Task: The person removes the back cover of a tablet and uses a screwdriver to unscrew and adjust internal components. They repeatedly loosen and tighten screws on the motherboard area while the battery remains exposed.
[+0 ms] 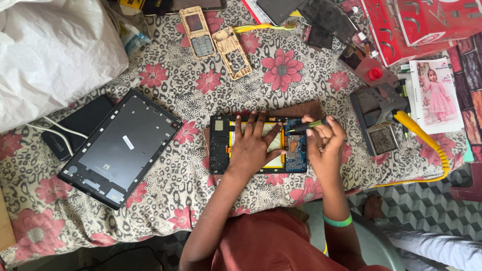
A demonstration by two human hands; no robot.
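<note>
An opened tablet with its back cover off (223,145) — yellow battery and blue circuit board exposed — lies on a brown board (306,109) in the middle of a table draped in a leopard-and-red-flower patterned cloth (165,75). The left hand (253,145) lies flat across the battery, fingers spread wide and pressed down to steady the device. The right hand (325,140) pinches a slim green-and-black screwdriver (307,125) between thumb and fingertips, its tip angled onto the upper edge of the circuit board; the remaining fingers curl loosely beside the tablet's right end. The risk here looks plain: a slip of the tip could scratch the board or nick the soft battery just beside it, and the weight of the palm on that battery could dent it. The cloth underneath also gives little grip, so the board might shift under sideways force — and a freed screw would be hard to find on so busy a pattern. To the left rests the tablet's detached black back cover (120,148), inner face up, near a dark power bank (80,125) with a white cable. Beige phone frames (216,42) lie above, a grey tool stand (379,115) with a yellow coiled cord (429,145) to the right.
</note>
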